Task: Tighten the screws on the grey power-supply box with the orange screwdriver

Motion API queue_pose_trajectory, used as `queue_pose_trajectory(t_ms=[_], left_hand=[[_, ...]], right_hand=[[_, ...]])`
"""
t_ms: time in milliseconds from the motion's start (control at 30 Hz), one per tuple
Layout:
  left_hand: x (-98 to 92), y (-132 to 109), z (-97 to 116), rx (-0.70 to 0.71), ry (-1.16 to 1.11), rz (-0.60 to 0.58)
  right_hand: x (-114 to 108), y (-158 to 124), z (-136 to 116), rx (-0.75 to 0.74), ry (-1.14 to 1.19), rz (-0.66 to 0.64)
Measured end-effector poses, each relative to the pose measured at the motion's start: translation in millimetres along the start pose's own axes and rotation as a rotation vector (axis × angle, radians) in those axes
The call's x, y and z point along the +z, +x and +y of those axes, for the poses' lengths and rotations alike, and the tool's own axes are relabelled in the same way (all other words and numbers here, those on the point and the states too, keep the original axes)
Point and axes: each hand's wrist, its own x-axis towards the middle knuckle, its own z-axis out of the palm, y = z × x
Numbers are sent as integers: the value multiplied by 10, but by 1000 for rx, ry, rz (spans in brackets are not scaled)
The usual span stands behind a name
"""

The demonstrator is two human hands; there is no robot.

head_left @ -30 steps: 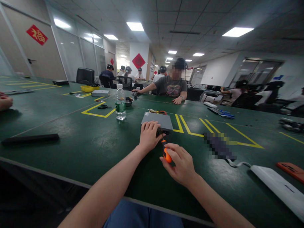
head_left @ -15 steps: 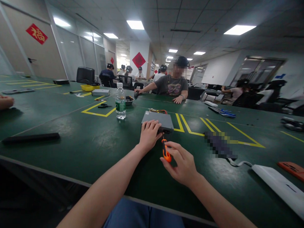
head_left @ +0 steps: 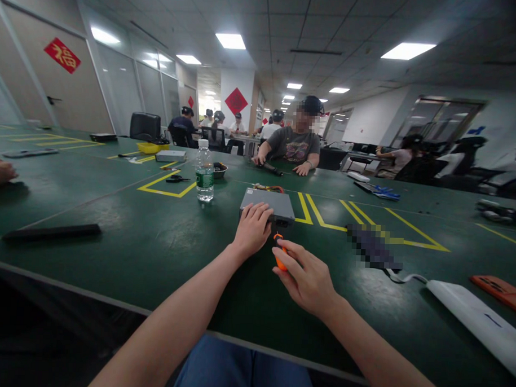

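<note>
A grey metal computer power supply (head_left: 278,202) lies on the green table in front of me, a bundle of coloured wires (head_left: 269,188) at its far side. My left hand (head_left: 253,224) grips its near left corner, fingers over the top and thumb down by the front face. Between the fingertips of my right hand (head_left: 306,274) is an orange and black screwdriver (head_left: 280,257), its handle partly hidden by the fingers. The thin shaft points toward the front face of the power supply, close to it; whether the tip touches cannot be made out.
A water bottle (head_left: 205,172) stands left of the power supply, near a metal bowl (head_left: 220,171). A long black bar (head_left: 53,232) lies at left; a white power strip (head_left: 477,320) and an orange phone (head_left: 498,292) at right. Across the table a person (head_left: 291,144) handles a dark tool (head_left: 270,168).
The screwdriver handle has tilted in my right hand, and less of it shows. My left hand stays on the power supply. The person opposite has moved the dark tool toward my right.
</note>
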Motion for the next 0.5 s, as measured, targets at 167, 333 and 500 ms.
queue_pose_trajectory(t_ms=[167, 333, 500], left_hand=[[-15, -1, 2, -32, -14, 7], [12, 12, 3, -59, -40, 19], [25, 24, 7, -90, -75, 25]], right_hand=[[46, -17, 46, 69, 76, 128], [17, -31, 31, 45, 40, 72], [-14, -15, -10, 0, 24, -19]])
